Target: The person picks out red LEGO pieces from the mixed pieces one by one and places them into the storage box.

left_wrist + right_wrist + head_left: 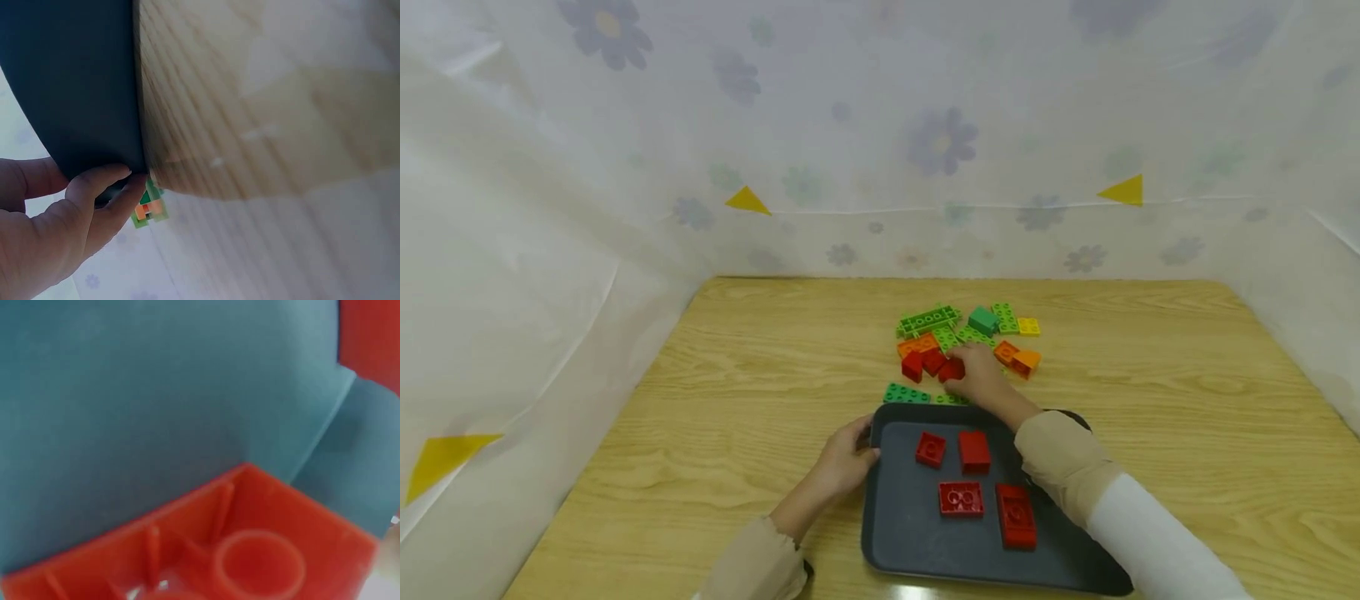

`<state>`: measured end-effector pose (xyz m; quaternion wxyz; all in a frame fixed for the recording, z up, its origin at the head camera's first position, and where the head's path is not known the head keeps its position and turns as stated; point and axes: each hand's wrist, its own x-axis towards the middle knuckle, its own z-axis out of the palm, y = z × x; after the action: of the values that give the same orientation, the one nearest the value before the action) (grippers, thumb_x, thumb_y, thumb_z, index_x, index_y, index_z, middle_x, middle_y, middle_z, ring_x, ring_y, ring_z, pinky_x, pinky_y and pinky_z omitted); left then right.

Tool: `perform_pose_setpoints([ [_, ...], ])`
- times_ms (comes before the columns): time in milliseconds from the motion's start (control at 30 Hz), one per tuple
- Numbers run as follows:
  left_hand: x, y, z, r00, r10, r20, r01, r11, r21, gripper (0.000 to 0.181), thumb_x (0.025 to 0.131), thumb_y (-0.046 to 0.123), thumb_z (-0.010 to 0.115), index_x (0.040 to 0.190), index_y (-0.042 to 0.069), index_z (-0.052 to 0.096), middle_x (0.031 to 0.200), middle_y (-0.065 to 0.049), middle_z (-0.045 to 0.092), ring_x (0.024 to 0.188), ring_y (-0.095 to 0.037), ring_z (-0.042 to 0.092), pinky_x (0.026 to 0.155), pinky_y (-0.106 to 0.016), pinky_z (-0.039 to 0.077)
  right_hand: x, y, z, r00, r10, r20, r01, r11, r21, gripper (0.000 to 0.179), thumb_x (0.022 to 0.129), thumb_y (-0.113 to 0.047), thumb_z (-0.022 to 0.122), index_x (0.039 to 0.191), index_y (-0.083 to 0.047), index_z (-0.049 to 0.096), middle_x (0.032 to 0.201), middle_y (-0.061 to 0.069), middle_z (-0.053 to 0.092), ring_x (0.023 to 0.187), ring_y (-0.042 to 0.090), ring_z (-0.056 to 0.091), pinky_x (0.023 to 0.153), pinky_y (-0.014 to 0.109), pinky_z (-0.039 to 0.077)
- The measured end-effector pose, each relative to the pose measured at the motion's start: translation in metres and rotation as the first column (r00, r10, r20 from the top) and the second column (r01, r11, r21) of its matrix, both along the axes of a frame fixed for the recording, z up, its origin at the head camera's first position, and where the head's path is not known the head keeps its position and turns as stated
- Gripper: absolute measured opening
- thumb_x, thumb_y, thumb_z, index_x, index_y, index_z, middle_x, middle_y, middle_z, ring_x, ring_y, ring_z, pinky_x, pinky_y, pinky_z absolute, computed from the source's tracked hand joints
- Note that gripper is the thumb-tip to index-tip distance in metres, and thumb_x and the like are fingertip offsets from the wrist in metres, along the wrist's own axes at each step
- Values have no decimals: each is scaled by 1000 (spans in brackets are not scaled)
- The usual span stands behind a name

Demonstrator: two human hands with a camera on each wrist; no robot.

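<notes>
My left hand (842, 458) grips the left rim of a dark grey tray (895, 533); in the left wrist view, thumb and fingers pinch the edge of the tray (81, 81). Reaching over the tray, my right hand (982, 377) has thumb and fingertips around a red brick (951, 369) in the pile beyond. Two more red bricks (912, 367) lie just left of it. In the tray sit several red bricks: a small square one (931, 449), a taller one (974, 452), an upturned one (961, 499) and a long one (1017, 517). The right wrist view shows a hollow red brick (262, 550) close up.
Around the right hand lie a long light-green piece (928, 321), orange bricks (917, 346), a dark-green brick (982, 321), a yellow brick (1028, 327) and a green plate (906, 393). The wooden table (737, 383) meets a flowered sheet (880, 167) at the back and sides.
</notes>
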<state>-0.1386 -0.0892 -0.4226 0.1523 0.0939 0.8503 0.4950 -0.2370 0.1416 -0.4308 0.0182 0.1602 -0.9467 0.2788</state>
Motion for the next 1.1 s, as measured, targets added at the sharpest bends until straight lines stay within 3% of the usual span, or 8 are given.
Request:
perform_pose_setpoints([
  [333,1,0,4,1000,-9,-2,9,1000,5,50,88,-7,51,136,-9,38,129,-29,50,118,-41,51,96,-46,48,11,7,16,997,58,-54,-61,997,-57,41,79,-12,72,113,7,61,109,23,59,96,35,56,80,47,52],
  [633,1,0,5,1000,-7,-14,8,1000,13,50,87,-7,51,135,-10,39,128,-29,50,117,-42,51,97,-46,48,35,4,28,996,91,-18,-92,994,-66,40,80,-14,72,116,0,62,115,21,56,102,35,55,82,49,52],
  [867,2,0,3,1000,-14,-21,15,1000,18,49,87,-8,51,135,-11,38,129,-30,49,118,-42,50,97,-46,47,54,-5,31,986,158,-58,-163,981,-101,40,78,-13,74,114,-1,63,103,12,58,85,24,56,68,33,51],
  [967,2,1,3,1000,-10,-15,10,1000,17,50,87,-8,51,135,-12,37,130,-31,48,118,-43,50,97,-45,48,61,-11,33,977,189,-94,-199,975,-104,39,76,-13,75,112,-2,64,104,11,59,90,23,57,72,35,53],
  [1100,2,0,3,1000,-9,-8,9,1000,17,50,87,-8,50,135,-13,36,130,-32,48,118,-43,50,96,-46,48,69,-22,36,967,244,-80,-252,960,-123,38,77,-13,75,112,-3,64,107,10,59,98,24,58,78,37,55],
])
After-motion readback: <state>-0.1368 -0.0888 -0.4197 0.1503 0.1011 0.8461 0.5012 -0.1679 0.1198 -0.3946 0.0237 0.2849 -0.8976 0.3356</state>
